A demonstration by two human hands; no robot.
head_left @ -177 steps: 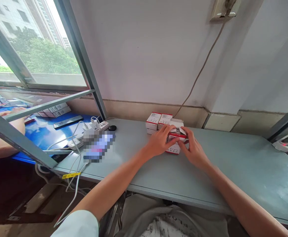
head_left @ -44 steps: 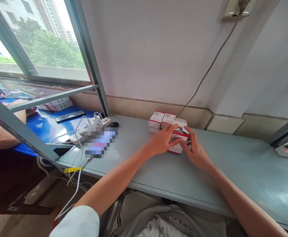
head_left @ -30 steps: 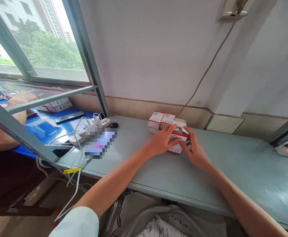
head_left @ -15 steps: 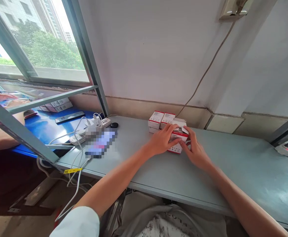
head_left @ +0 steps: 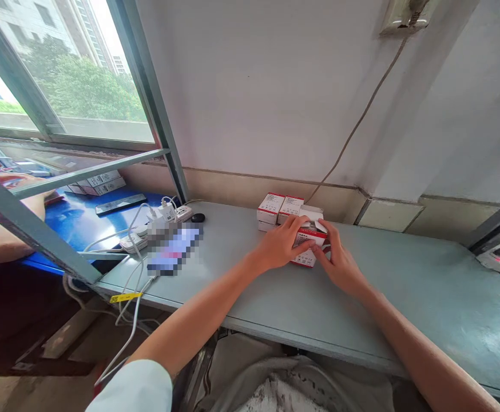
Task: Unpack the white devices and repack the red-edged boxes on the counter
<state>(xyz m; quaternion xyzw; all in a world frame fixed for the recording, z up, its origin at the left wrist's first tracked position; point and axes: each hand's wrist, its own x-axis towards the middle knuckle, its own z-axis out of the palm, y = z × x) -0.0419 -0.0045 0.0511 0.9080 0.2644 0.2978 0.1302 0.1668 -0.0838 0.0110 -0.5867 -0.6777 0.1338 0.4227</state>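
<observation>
A small red-and-white cardboard box (head_left: 305, 258) stands on the grey table, its top flaps raised. My left hand (head_left: 281, 245) grips its left side, with the thumb across the front face. From the right, my right hand (head_left: 336, 262) holds the same box, fingers along the side and thumb near the front. What is inside the box cannot be seen. Just behind my left hand sit more boxes of the same kind, among them a closed white box (head_left: 271, 207) with red edges and another closed box (head_left: 290, 207) beside it.
On the left lie a phone (head_left: 175, 249), blurred out, a power strip (head_left: 134, 241) with white cables and a black round object (head_left: 198, 218). A metal frame post (head_left: 39, 229) separates a blue table, where another person's arm (head_left: 10, 240) rests. A wall cable runs down behind the boxes.
My hands and the box stay almost exactly where they were. At the far left, the other person's hand and arm have shifted slightly.
</observation>
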